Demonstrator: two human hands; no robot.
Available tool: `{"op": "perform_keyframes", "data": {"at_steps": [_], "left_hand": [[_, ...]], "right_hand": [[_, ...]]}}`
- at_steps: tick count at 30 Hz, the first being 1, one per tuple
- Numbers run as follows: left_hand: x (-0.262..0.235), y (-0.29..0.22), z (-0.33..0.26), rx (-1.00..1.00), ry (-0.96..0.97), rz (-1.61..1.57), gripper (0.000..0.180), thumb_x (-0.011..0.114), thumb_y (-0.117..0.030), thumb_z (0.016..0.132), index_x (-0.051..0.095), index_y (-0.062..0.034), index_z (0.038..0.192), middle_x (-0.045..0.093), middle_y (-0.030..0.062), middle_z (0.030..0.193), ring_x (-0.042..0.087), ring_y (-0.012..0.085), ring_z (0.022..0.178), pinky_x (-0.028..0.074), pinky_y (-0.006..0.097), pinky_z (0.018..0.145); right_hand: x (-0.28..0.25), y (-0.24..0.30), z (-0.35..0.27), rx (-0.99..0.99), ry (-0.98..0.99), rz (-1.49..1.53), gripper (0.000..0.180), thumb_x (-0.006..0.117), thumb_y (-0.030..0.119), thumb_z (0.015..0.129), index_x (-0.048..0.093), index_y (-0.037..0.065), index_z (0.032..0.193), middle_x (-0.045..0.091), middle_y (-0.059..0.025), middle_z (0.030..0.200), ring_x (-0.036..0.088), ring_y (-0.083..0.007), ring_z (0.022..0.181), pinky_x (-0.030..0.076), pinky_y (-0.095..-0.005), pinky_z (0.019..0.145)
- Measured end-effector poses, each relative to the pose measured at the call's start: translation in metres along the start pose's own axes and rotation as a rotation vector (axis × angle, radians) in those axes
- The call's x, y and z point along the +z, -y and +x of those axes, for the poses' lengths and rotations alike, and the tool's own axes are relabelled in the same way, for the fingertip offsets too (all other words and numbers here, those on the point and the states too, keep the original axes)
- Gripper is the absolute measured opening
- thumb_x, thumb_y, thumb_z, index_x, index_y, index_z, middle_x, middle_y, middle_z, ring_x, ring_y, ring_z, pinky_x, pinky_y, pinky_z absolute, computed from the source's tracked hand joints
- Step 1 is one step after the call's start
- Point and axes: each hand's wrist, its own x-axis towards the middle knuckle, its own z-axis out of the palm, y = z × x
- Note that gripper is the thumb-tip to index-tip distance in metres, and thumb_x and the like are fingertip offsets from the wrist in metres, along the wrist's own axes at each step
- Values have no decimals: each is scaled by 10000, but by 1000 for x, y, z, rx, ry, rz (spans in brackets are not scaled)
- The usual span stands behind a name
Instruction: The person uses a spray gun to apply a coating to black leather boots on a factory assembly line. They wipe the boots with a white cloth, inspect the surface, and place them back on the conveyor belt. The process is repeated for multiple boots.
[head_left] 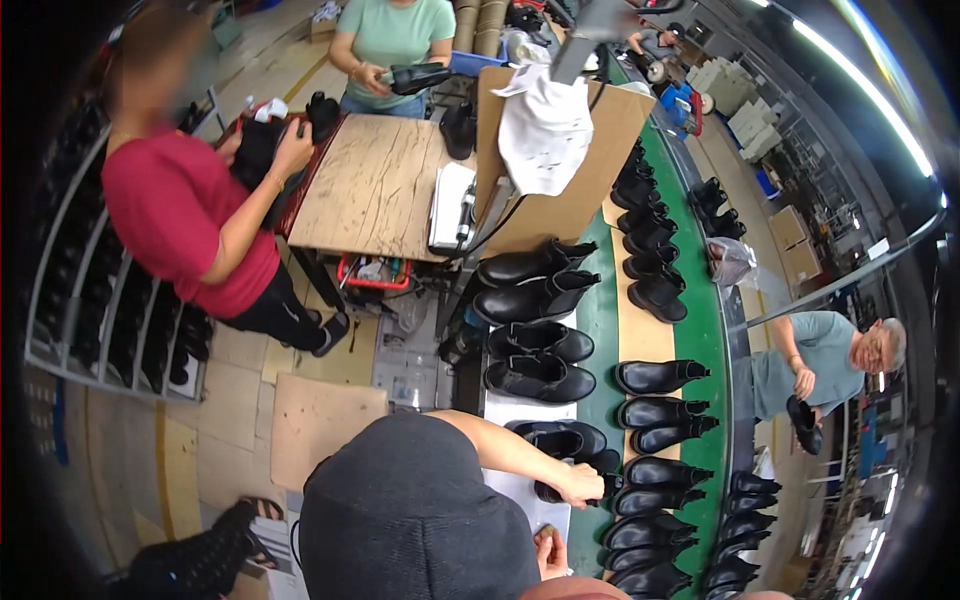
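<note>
Bent to the right from my dark-clothed body (420,510), my left arm reaches the row of black boots. My left hand (580,485) is closed on a black ankle boot (548,493), its fingers at the upper part; the hand hides much of it. Nearer the lower edge my right hand (550,552) is curled, fingertips together. What it pinches, if anything, is too small to name. Just beyond the left hand lies another black boot (560,437) on its side. To the right, a row of black boots (655,470) lies across tan board on the green conveyor.
More boots (540,295) lie ahead on the bench. A wooden table (370,190), a lamp wrapped in white cloth (545,130) and an upright brown board (620,120) stand beyond. Co-workers in red (190,200), pale green (395,35) and grey-green (810,360) handle footwear. A stool (325,425) stands left.
</note>
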Motion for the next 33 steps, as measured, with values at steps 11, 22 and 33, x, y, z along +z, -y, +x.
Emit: {"op": "perform_keyframes", "data": {"at_steps": [11, 22, 33], "left_hand": [[-62, -25, -107, -128, 29, 171, 182, 658, -168, 599, 647, -51, 738, 610, 119, 762, 638, 334, 747, 513, 468, 630], [-116, -95, -92, -523, 419, 408, 223, 695, -196, 767, 717, -66, 947, 691, 140, 953, 662, 325, 870, 518, 410, 772], [69, -105, 39, -3, 630, 66, 575, 748, -315, 761, 551, -70, 1243, 617, 217, 1096, 646, 324, 929, 523, 363, 801]], "right_hand": [[-68, 14, -19, -243, -62, -238, 291, 622, 113, 921, 618, -55, 1158, 677, -101, 911, 625, -128, 789, 505, -256, 697], [-93, -42, -85, -13, -209, -530, 334, 623, 232, 897, 638, 17, 1153, 684, -187, 1007, 685, -287, 821, 528, -364, 747], [-78, -93, -44, 474, -536, -595, 668, 718, 202, 794, 411, 14, 1356, 590, -274, 1077, 622, -452, 927, 509, -509, 778]]}}
